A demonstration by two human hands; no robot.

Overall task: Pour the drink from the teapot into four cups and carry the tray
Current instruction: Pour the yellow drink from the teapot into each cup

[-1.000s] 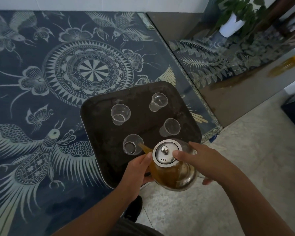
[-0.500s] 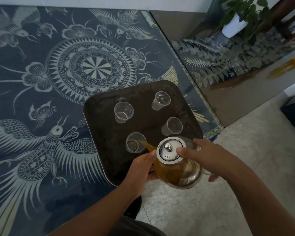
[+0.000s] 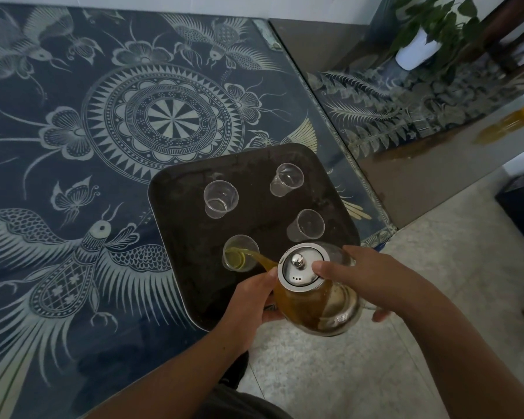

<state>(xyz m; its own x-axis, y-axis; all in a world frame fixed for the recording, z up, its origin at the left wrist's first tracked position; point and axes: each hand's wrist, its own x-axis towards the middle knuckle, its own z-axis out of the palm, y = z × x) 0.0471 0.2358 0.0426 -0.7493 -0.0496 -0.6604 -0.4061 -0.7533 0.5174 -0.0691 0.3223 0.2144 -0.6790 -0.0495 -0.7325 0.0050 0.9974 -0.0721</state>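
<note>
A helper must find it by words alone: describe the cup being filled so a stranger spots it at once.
On the blue patterned table sits a dark square tray with four clear cups. Take the cup at the near left corner, right by the teapot spout. It alone holds yellow drink; the other three look empty.

Glass teapot (image 3: 318,306), shiny metal lid (image 3: 301,269); clear plastic cups (image 3: 220,198); dark matt tray (image 3: 179,207)

We see dim, soft light; the floor (image 3: 451,237) right of the right grip (image 3: 366,276) looks brightest, edges bend, corners soften.
</note>
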